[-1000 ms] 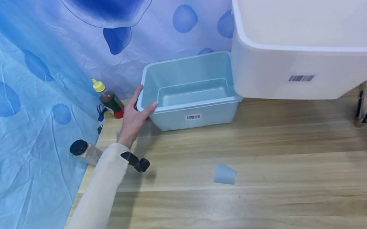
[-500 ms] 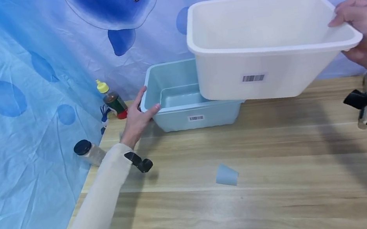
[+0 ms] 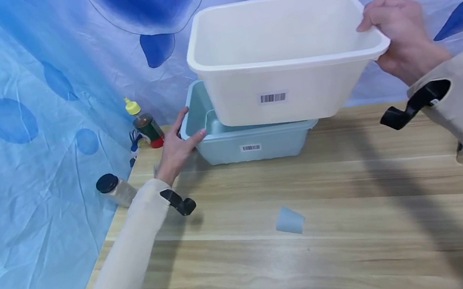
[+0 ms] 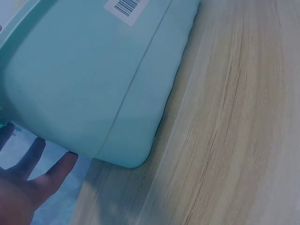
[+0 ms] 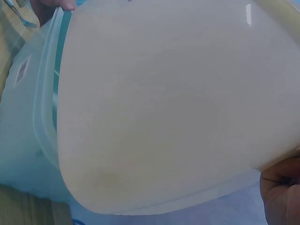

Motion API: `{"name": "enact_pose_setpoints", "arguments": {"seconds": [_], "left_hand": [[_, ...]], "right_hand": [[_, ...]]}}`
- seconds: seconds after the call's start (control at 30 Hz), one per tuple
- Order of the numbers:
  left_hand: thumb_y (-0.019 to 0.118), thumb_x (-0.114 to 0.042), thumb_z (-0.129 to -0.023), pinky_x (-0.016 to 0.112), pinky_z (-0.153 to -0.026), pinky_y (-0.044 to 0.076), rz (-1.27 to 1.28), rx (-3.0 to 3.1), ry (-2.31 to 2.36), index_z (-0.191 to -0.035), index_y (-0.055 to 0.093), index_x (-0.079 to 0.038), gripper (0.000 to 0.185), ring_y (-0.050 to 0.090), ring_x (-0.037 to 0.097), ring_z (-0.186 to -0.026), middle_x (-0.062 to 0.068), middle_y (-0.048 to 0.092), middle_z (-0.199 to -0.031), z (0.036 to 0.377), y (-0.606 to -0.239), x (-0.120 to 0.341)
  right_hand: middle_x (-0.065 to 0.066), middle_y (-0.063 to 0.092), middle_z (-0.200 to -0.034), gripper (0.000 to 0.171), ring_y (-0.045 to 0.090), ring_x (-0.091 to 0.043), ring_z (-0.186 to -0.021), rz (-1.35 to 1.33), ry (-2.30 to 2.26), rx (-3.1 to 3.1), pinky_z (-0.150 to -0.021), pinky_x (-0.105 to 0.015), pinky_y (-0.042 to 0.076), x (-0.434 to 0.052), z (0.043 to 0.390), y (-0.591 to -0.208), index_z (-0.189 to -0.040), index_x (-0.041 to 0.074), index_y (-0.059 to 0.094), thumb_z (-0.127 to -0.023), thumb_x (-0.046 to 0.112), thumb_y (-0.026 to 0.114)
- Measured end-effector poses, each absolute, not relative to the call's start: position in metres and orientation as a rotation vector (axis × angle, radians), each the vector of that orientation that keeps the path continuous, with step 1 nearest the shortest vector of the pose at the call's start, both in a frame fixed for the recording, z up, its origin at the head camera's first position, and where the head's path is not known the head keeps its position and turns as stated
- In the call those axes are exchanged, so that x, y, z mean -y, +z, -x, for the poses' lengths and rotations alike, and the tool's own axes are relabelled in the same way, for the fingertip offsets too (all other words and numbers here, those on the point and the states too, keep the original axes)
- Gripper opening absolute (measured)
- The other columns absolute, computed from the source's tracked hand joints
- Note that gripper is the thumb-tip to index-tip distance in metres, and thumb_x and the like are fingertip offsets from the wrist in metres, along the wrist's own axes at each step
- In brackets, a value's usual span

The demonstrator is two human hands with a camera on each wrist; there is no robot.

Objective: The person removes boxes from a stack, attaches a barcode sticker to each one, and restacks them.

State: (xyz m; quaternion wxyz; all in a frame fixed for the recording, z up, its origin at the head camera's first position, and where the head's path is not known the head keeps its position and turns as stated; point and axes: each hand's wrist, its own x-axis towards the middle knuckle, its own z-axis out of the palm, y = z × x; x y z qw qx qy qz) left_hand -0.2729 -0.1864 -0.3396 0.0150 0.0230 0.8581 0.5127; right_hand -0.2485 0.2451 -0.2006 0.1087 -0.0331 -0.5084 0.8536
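Observation:
My right hand (image 3: 400, 39) grips the right rim of a large white plastic bin (image 3: 283, 71), fingers curled over its edge. The bin hangs in the air, its bottom just above or dipping into a light blue bin (image 3: 254, 143) at the back of the wooden table (image 3: 360, 225). My left hand (image 3: 175, 145) rests against the blue bin's left end, fingers straight along its side and thumb at the front corner. The left wrist view shows the blue bin's wall (image 4: 93, 79) and straight fingers (image 4: 28, 178) beside it. The white bin (image 5: 178, 103) fills the right wrist view, over the blue bin (image 5: 28, 140).
A small blue cup (image 3: 289, 219) lies on its side mid-table. At the left edge stand a sauce bottle with a yellow cap (image 3: 145, 122) and a black-lidded jar (image 3: 114, 189). A blue printed curtain (image 3: 4, 98) closes off the back and left.
The white bin has travelled left and slightly down, from the right side to over the blue bin. My right hand came into view with it. The left hand stayed put.

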Motion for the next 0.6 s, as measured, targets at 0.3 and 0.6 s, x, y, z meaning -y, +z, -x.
{"name": "enact_pose_setpoints", "arguments": {"seconds": [0.3,0.6], "left_hand": [[0.07,-0.053,-0.082,0.057,-0.115,0.029,-0.076,-2.667,1.574,-0.148,0.021,-0.049,0.082,0.028,0.028,-0.144,0.002,0.024,-0.16,0.275,-0.34,0.185],[0.072,-0.06,-0.076,0.056,-0.117,0.026,-0.075,-2.661,1.607,-0.152,0.017,-0.042,0.095,0.023,0.025,-0.147,-0.006,0.022,-0.161,0.278,-0.345,0.178]], "right_hand": [[-0.009,0.061,-0.095,0.015,0.063,-0.024,-0.097,0.12,2.485,1.495,-0.057,-0.027,0.058,-0.205,0.268,-0.204,-0.072,-0.005,0.061,-0.074,-0.02,0.057],[-0.007,0.055,-0.1,0.019,0.059,-0.022,-0.104,0.084,2.416,1.614,-0.045,-0.023,0.047,-0.19,0.279,-0.212,-0.066,-0.002,0.058,-0.078,-0.015,0.051]]}}
